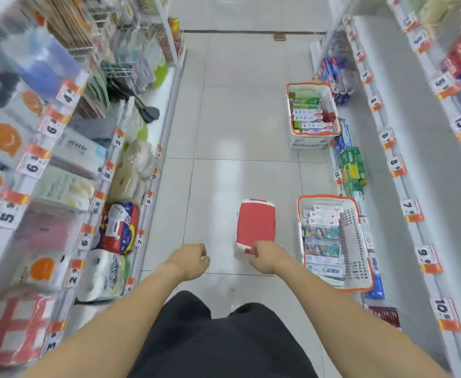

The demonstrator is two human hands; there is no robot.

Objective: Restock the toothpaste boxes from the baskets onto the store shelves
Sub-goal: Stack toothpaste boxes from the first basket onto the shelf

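Cardboard toothpaste boxes [322,238] are lying packed in the near basket [360,287] at lower right, with more filling the far basket [315,141] at right of centre, both sitting on the floor [224,126] against the right-hand shelves [403,148]. Left hand [190,260] and right hand [267,257] are hanging loosely curled, gripping nothing, near a red stool [256,224]. Judging by this, picking is not yet starting; reaching into the near basket is what's needed.

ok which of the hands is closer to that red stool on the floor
Right. The right hand overlaps the red stool's near edge, apparently touching it. The left hand hangs apart, off to the stool's left.
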